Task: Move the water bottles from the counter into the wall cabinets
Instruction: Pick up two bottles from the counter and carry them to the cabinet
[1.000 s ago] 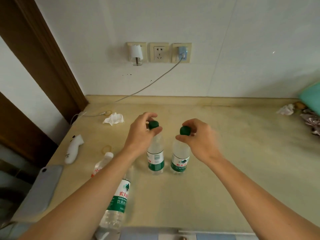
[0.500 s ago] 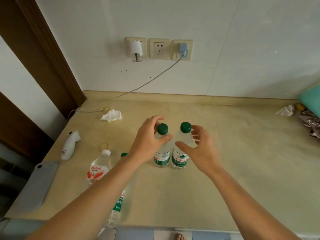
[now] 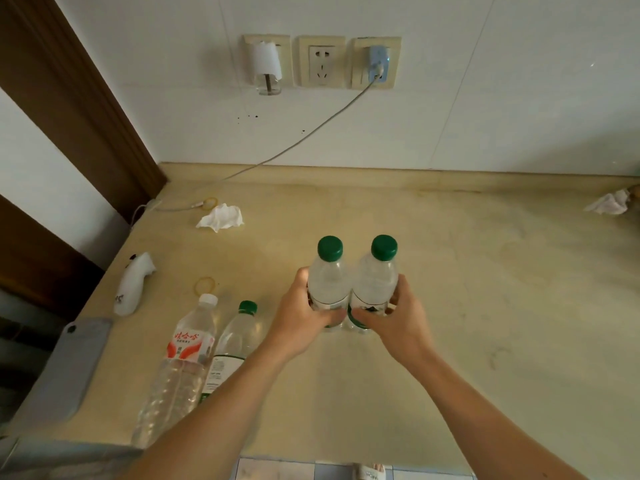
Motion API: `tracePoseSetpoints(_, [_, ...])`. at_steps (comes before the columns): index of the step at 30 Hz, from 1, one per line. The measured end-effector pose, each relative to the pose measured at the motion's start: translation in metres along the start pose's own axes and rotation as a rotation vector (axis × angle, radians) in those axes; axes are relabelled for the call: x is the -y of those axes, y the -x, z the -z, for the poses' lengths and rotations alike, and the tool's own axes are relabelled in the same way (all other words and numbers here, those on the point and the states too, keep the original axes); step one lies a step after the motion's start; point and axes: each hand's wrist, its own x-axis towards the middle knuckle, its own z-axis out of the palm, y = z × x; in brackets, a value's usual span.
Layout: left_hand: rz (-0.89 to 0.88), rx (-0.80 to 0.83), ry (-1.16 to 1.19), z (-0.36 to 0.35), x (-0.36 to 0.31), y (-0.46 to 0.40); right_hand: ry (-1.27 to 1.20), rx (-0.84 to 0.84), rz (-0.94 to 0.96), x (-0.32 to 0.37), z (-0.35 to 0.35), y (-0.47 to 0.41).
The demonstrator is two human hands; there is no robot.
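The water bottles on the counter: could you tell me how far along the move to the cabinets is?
Done: nothing visibly; no cabinet is in view. In hand: the left hand grips one green-capped bottle and the right hand grips the other green-capped bottle, side by side. Left: the white-capped bottle and a third green-capped bottle on the counter.

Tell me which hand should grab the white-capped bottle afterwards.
Left, probably. The white-capped bottle stands on the left hand's side of the counter, while the right hand is farther off. Both now hold green-capped bottles.
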Motion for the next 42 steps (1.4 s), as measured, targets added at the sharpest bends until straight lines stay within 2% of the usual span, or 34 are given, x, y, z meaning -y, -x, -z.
tracePoseSetpoints(5, [-0.088,-0.065,0.048,0.008,-0.028,0.000,-0.081,-0.080,0.040,0.026,0.011,0.004])
tracePoseSetpoints(10, [-0.285,-0.053,0.117,0.027,-0.102,0.000,-0.132,-0.196,0.183,0.091,0.043,0.017])
tracePoseSetpoints(19, [-0.663,-0.057,0.178,0.030,-0.306,0.033,-0.224,-0.448,0.537,0.251,0.140,0.060])
tracePoseSetpoints(28, [-1.025,-0.074,0.249,0.012,-0.523,0.087,-0.272,-0.561,0.843,0.403,0.264,0.092])
tracePoseSetpoints(35, [-1.051,-0.184,0.212,-0.008,-0.633,0.085,-0.224,-0.560,0.915,0.477,0.359,0.082])
tracePoseSetpoints(42, [-0.911,-0.277,0.184,-0.018,-0.676,0.038,-0.254,-0.585,0.835,0.496,0.421,0.033])
